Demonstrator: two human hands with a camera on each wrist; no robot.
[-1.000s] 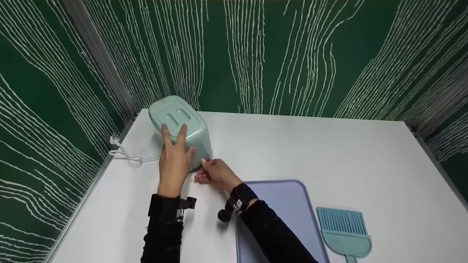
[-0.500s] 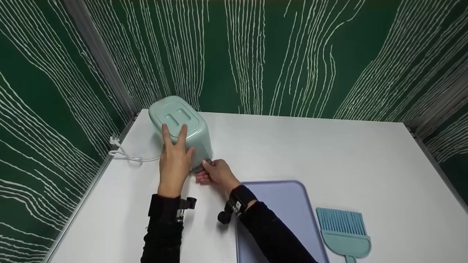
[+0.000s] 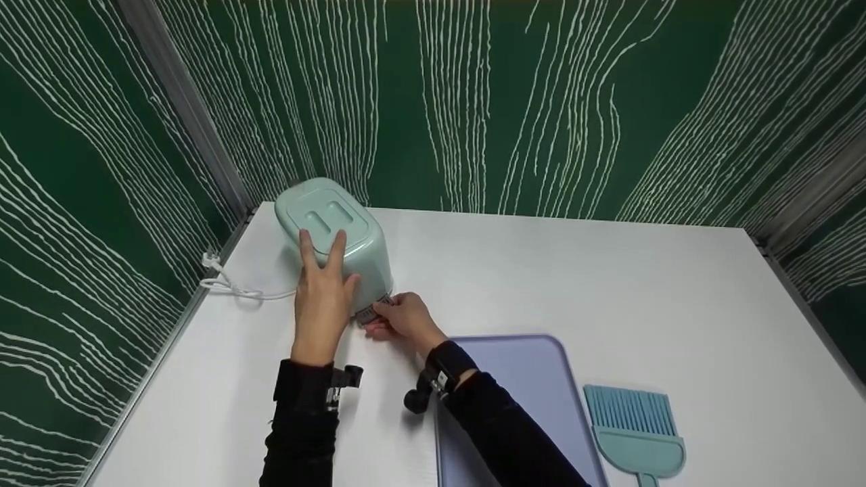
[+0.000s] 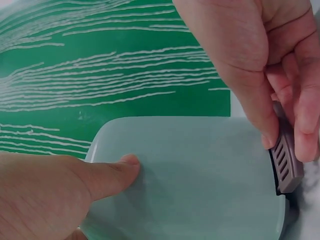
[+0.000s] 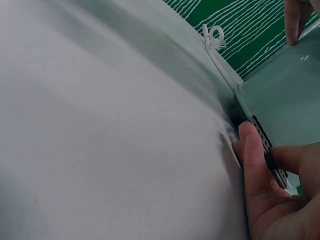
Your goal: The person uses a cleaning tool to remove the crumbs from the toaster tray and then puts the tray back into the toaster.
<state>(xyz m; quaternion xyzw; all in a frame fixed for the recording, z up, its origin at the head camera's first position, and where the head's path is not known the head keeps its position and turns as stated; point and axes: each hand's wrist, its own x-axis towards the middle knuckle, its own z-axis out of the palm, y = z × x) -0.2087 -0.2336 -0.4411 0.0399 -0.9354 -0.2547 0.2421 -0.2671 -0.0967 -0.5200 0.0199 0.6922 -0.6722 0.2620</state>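
Observation:
A mint-green toaster (image 3: 372, 267) with two recesses in its lid stands at the back left of the table. My left hand (image 3: 321, 304) rests on it, two straight fingers spread over the lid's near edge and the thumb on the side wall. Low at the toaster's near end, a grey slotted crumb tray (image 4: 287, 162) sticks partway out. My right hand (image 3: 406, 316) pinches this tray between thumb and fingers. In the right wrist view the tray (image 5: 263, 142) sits between the thumb above and the fingers beneath, close over the table.
A white cord with its plug (image 3: 230, 287) trails left from the toaster to the table edge. The lilac tray (image 3: 521, 358) lies under my right forearm, and a teal brush (image 3: 639, 433) lies to its right. Green patterned walls (image 3: 399, 101) border the table.
The crumb tray has slid out of the toaster a little, and more of its grey slotted edge shows. My right hand has barely shifted; the left hand and toaster stay in place.

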